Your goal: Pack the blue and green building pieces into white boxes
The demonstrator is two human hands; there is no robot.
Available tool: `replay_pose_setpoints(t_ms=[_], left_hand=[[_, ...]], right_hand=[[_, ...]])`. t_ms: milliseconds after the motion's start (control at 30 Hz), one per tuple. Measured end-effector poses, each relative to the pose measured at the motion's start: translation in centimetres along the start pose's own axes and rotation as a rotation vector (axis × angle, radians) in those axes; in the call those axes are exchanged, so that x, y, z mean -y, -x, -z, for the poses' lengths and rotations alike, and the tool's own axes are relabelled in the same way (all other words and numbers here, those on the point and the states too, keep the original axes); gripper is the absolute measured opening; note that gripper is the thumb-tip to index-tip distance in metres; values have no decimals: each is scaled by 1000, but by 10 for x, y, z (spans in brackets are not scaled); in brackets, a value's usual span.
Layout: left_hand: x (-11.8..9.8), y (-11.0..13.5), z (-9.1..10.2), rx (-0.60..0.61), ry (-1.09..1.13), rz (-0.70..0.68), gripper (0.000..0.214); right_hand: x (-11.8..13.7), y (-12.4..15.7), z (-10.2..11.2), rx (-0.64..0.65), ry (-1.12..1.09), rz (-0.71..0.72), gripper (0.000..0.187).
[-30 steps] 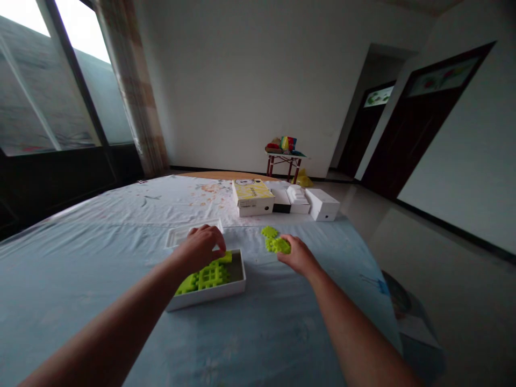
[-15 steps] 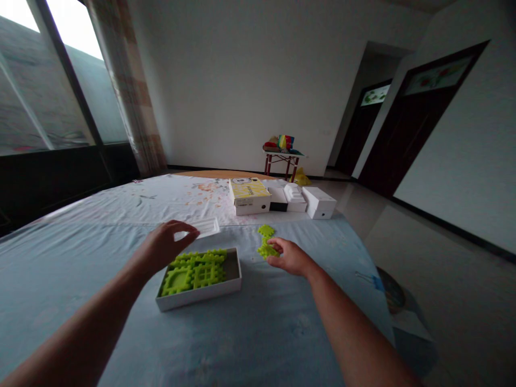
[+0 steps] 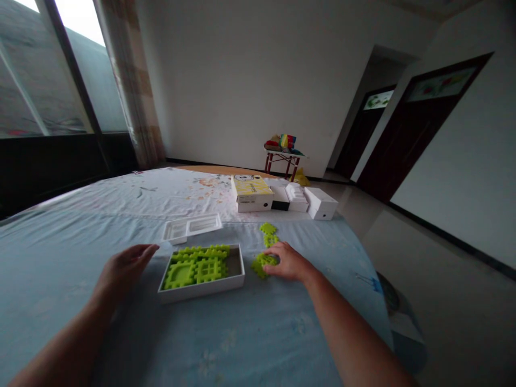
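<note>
My right hand [image 3: 289, 262] has its thumb and fingers closed about a bright green notched puzzle tile [image 3: 260, 265], right of the box; the fingertips hide part of it. Beyond that hand, two more green notched tiles [image 3: 267, 228] lie on the cloth. A shallow white box [image 3: 201, 293] holds several green notched pieces [image 3: 179, 274], some with round or window-like cutouts, and its right end shows bare floor. My left hand [image 3: 124, 266] hovers just left of this box, slightly blurred, fingers stretched out and holding nothing visible.
Behind the box lies a white plastic tray [image 3: 187, 226]. At the table's back right stand a yellow-and-white box [image 3: 252, 193], a dark-fronted box [image 3: 279, 199], a white moulded piece on a box [image 3: 296, 196] and a white box [image 3: 321, 203]. A blue cloth [image 3: 226, 344] covers the near tabletop.
My left hand has drawn back to the left and nearer me, uncovering the white tray. My right hand has moved slightly nearer with a green tile, leaving two tiles behind it.
</note>
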State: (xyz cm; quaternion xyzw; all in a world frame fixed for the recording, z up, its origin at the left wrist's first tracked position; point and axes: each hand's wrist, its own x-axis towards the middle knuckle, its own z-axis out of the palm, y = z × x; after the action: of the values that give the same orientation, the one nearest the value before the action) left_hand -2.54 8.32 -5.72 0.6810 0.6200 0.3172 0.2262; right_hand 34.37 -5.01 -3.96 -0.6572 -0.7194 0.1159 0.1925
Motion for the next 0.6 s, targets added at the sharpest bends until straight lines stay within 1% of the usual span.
replay_pose_setpoints(t_ms=[133, 200, 267, 333, 467, 600], left_hand=[[3, -2, -3, 6, 2, 2, 46], [5, -3, -6, 5, -1, -11, 44], [7, -4, -7, 12, -4, -32, 42], [6, -4, -8, 17, -7, -48, 41], [4, -2, -6, 19, -9, -44, 44], [1, 0, -6, 29, 0, -38, 47]], right_hand=[[9, 2, -3, 13, 35, 6, 55], [15, 2, -5, 10, 80, -16, 61], [20, 2, -5, 17, 114, -46, 63], [23, 3, -3, 24, 135, -54, 57], [24, 5, 2, 8, 153, -48, 41], [23, 5, 4, -29, 189, -121, 31]])
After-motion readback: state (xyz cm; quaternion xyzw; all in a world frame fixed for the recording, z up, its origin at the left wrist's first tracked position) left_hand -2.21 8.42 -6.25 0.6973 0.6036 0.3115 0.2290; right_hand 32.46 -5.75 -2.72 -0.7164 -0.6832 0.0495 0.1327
